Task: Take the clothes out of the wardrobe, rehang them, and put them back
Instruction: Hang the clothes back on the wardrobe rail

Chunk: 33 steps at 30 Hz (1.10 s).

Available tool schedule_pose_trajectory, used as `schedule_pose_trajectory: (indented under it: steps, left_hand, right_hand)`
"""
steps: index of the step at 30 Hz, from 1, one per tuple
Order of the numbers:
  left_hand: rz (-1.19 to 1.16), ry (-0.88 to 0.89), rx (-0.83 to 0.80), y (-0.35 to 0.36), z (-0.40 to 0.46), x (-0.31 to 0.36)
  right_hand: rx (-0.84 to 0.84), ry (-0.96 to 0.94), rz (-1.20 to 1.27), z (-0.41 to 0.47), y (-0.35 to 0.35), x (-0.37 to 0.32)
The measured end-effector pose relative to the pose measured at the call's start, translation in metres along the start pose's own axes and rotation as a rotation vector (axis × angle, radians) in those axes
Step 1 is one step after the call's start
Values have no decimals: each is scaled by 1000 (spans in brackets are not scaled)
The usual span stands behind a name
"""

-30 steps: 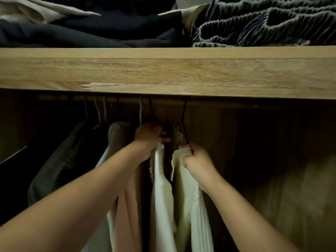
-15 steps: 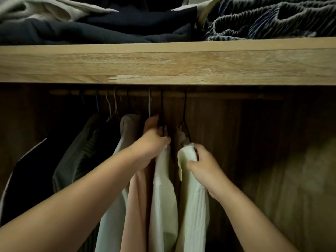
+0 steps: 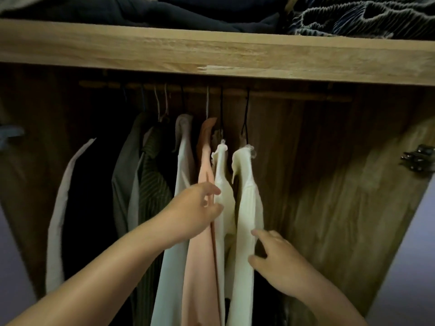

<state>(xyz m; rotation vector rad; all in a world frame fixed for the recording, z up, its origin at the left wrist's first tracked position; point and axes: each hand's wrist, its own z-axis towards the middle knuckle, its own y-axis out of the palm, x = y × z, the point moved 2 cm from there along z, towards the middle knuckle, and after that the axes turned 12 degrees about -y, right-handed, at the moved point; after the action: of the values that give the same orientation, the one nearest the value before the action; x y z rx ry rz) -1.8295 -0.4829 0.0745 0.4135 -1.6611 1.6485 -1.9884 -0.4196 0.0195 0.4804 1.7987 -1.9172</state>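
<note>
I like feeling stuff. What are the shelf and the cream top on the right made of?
The shelf looks like pale wood with a matte finish: grain lines and joined blocks run along its front edge. The cream top seems to be soft cloth, maybe a ribbed knit, since it hangs limp in folds with faint lengthwise lines. The dim, blurry picture leaves the exact fabric open.

No text, label, brand, number or sign can be read anywhere in the head view. The hanging clothes (image 3: pixel 244 208) show only plain fabric, and the wooden shelf edge (image 3: pixel 211 52) above them bears nothing but grain. The folded textiles on the shelf (image 3: pixel 353 17), far right, carry a wavy pattern, not lettering.
</note>
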Motion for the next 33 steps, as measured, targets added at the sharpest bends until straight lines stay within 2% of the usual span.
schedule_pose_trajectory:
  steps: [5, 10, 22, 33]
  left_hand:
    - [155, -82, 120, 3, -32, -46]
    - [229, -247, 141, 0, -80, -83]
    - [157, -743, 242, 28, -261, -152]
    - [42, -1146, 562, 32, -468, -185]
  right_hand:
    - [-184, -54, -71, -21, 24, -16]
    - [-245, -161, -132, -31, 47, -28]
    - [-568, -525, -227, -92, 142, -73]
    - [-823, -932, -215, -197, 234, -181]
